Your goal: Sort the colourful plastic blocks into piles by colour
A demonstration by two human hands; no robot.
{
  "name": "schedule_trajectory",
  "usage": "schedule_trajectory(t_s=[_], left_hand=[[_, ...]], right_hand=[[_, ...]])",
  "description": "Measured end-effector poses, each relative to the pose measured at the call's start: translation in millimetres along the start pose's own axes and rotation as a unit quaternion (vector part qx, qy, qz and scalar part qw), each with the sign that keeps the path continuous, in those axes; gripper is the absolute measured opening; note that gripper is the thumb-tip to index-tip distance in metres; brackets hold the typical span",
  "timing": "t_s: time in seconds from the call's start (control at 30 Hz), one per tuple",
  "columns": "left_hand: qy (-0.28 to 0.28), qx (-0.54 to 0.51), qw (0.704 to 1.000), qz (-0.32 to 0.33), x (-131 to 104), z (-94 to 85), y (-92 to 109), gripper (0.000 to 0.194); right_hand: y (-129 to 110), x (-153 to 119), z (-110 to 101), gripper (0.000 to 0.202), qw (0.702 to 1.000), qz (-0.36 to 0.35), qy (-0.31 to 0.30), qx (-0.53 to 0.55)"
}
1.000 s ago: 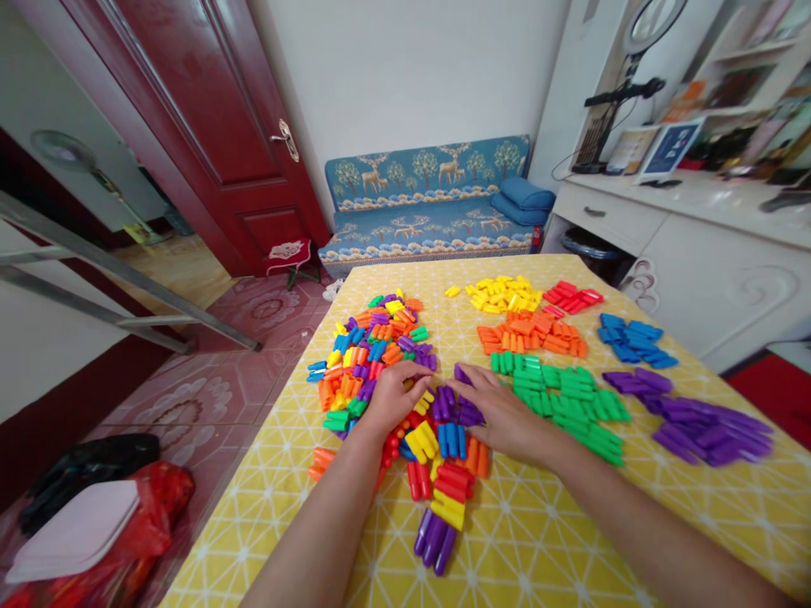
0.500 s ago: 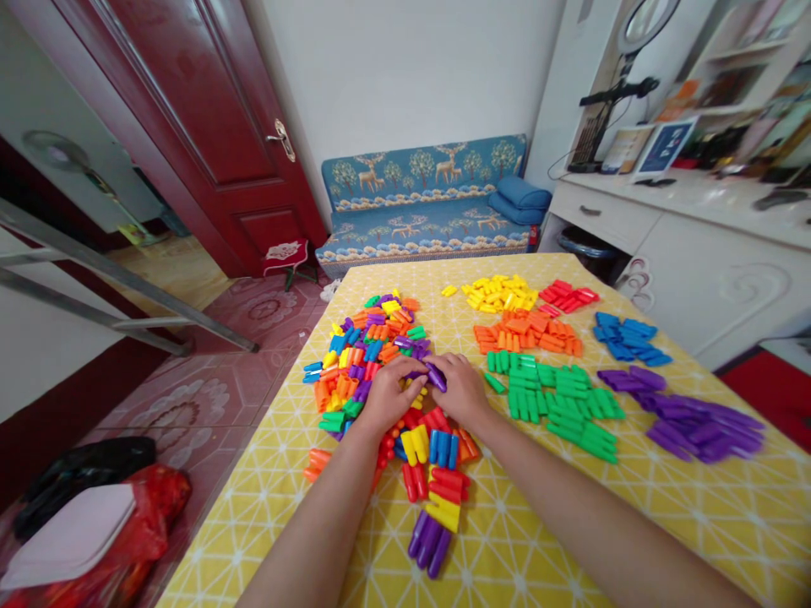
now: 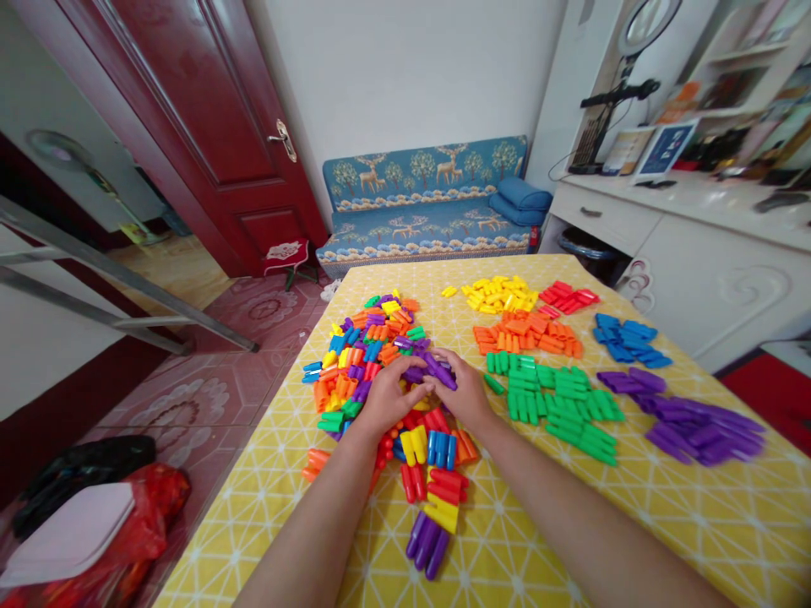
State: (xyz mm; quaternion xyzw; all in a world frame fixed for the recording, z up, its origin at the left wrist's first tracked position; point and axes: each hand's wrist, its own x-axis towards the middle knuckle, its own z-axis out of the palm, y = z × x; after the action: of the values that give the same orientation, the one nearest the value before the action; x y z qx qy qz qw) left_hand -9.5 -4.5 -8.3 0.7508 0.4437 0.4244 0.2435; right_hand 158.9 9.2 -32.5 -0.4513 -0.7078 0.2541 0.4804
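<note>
the right hand has moved beside the left hand.

A home, shown by the deer-patterned sofa and vanity.

Head-worn view; forward, down across table

the room is fairly bright, in soft, even light whose source can't be told. the wall is pale grey-white, while the doorway is dimmer. the door has a dull sheen, the counter bright reflections, the green pieces small glints. wide-angle stretch tilts the door; towards the right edge, the shelves and purple pile smear.
</note>
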Motion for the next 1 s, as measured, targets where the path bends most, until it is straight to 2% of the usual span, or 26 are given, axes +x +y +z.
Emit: schedule_trajectory(t_s=[0.23,0.5,0.77,1.0], left_hand=[[-0.007,-0.048,0.999,-0.013,-1.3,1.5,-1.5,0.036],[-0.008,-0.053,0.998,-0.02,-1.7,1.2,-2.1,0.037],[-0.007,-0.061,0.998,-0.021,-1.2,1.6,-1.5,0.027],[-0.006,-0.061,0.998,-0.019,-1.1,2.1,-3.4,0.027]], right_hand=[[-11.4,-0.9,-5.1,0.027,0.997,0.028,0.014,0.072],[-13.1,-1.5,-6.7,0.026,0.998,0.031,0.0,0.06],[-11.1,-1.8,-7.2,0.026,0.999,0.041,-0.017,0.029],[-11.1,-1.9,-7.5,0.026,0.999,0.04,-0.024,0.025]])
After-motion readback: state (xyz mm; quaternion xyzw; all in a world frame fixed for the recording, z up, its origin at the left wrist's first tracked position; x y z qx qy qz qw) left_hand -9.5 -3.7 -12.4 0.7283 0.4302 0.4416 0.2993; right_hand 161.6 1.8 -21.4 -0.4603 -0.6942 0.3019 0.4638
